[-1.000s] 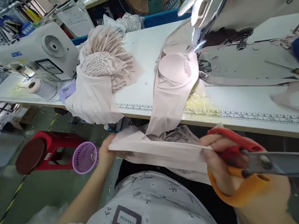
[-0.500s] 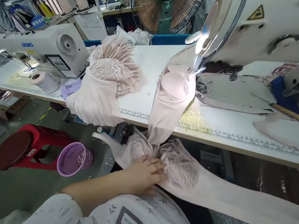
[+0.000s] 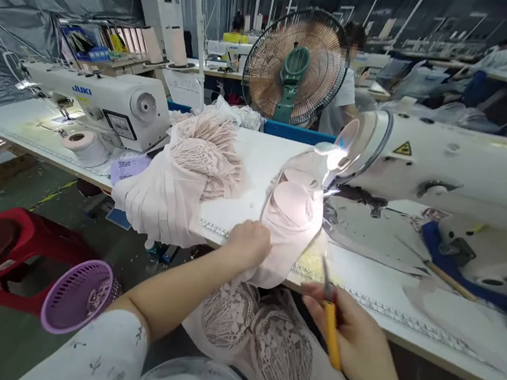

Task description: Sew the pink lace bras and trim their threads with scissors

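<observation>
My left hand (image 3: 249, 243) is closed at the table's front edge, on the left border of a pale pink bra (image 3: 292, 205) with moulded cups. The bra lies beside the needle area of the sewing machine (image 3: 428, 165), its lower part hanging over the edge. My right hand (image 3: 354, 329), off the table's front, is wrapped round yellow-handled scissors (image 3: 331, 332); their dark blades point up toward the bra. Across my lap lies another pale pink bra piece with lace cups (image 3: 283, 353), apart from both hands.
A heap of pale pink lace pieces (image 3: 205, 157) sits left on the white table (image 3: 259, 153). Beyond it are a thread cone (image 3: 86, 148) and a second machine (image 3: 105, 98). A large fan (image 3: 295, 66) and a person stand behind. A red stool (image 3: 19, 256) and purple basket (image 3: 78, 297) stand at left.
My view has tilted up. My left hand has moved from the lace piece on my lap up to the bra at the table edge. My right hand has come into view with scissors.
</observation>
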{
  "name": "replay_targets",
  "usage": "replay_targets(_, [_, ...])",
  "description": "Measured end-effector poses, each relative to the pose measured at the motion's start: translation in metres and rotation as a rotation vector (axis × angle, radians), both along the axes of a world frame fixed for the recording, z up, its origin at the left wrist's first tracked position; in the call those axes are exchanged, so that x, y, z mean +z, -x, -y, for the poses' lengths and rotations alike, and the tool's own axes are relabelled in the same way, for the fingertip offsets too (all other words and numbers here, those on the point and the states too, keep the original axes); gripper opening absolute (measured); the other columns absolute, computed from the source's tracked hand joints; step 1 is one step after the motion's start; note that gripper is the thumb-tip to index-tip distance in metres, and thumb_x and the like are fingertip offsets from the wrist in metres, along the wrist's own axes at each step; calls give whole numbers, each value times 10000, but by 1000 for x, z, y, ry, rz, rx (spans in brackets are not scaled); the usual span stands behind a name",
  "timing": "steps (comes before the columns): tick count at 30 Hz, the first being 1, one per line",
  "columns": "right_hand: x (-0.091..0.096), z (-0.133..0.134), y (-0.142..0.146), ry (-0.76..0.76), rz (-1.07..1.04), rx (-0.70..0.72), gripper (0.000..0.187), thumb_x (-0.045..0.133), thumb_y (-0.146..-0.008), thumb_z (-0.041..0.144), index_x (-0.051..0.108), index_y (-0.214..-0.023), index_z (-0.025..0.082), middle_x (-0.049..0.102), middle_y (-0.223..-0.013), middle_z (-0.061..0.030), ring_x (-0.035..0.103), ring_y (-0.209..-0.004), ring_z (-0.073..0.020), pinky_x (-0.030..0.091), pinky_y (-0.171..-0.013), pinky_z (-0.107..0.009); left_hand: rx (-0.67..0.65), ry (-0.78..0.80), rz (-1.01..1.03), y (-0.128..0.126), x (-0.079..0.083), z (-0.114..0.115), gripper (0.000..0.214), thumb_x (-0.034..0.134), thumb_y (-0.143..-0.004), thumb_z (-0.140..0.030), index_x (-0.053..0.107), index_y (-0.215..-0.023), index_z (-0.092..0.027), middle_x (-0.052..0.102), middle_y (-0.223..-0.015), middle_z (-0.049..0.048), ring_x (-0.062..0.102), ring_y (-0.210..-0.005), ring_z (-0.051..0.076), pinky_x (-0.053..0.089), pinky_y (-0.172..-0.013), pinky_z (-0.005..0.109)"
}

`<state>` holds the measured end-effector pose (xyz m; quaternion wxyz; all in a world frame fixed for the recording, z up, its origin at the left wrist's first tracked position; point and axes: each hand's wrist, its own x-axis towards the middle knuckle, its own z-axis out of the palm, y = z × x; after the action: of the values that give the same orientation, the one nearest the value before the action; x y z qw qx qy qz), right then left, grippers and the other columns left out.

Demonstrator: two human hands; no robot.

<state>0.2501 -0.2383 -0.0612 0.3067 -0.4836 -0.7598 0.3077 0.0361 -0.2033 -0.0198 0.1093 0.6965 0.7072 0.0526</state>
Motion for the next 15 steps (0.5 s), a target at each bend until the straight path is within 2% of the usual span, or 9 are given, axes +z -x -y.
replay_targets(2, [14, -19, 31, 65, 48, 92, 331, 523, -797, 562, 525, -807, 232, 638, -781, -56, 602, -697, -222, 479, -608, -313, 14, -24, 27, -1, -7, 8, 146, 507, -869, -244, 594, -867, -127, 640, -895, 106, 614, -871, 226, 460, -704, 299])
replay_targets(5, [32, -38, 69, 100, 55, 148, 327, 550, -772, 540, 455, -783, 228, 554, -706, -40, 529, -654, -220, 433, -615, -337, 48, -123, 122, 12, -10, 36, 194, 448, -880, -270, 498, -716, -178, 570, -671, 10, 562, -637, 142, 410, -565, 238])
replay_targets(7, [41, -40, 92, 120, 2, 204, 317, 545, -782, 515, 445, -818, 216, 549, -750, -49, 529, -693, -215, 436, -655, -342, 73, -361, 314, 25, -8, 59, 246, 449, -846, -252, 375, -617, -202, 465, -557, -32, 481, -524, 112, 369, -497, 220])
replay_targets(9, [50, -32, 113, 173, -76, 317, 308, 513, -806, 502, 446, -849, 204, 544, -760, -42, 525, -691, -188, 444, -653, -316, 4, -590, 468, 36, -4, 84, 274, 424, -854, -236, 317, -602, -214, 410, -513, -48, 425, -456, 95, 353, -452, 210])
replay_targets(11, [60, -18, 129, 229, -173, 466, 304, 468, -831, 505, 445, -819, 203, 510, -704, -2, 488, -626, -137, 435, -584, -250, -72, -731, 460, 44, -2, 108, 251, 435, -868, -205, 382, -623, -216, 459, -528, -35, 452, -458, 101, 377, -451, 221])
replay_targets(13, [74, -2, 136, 300, -257, 588, 290, 475, -817, 482, 420, -761, 202, 447, -642, 34, 424, -563, -99, 393, -509, -202, -261, -763, 420, 49, -2, 127, 188, 479, -879, -244, 526, -697, -240, 518, -552, -15, 505, -490, 129, 422, -463, 250])
replay_targets(15, [87, 11, 134, 404, -313, 678, 237, 552, -749, 388, 412, -735, 197, 407, -620, 49, 374, -540, -82, 350, -469, -185, -382, -736, 408, 53, -4, 141, 128, 524, -884, -337, 615, -831, -265, 605, -664, 8, 575, -600, 152, 491, -541, 277])
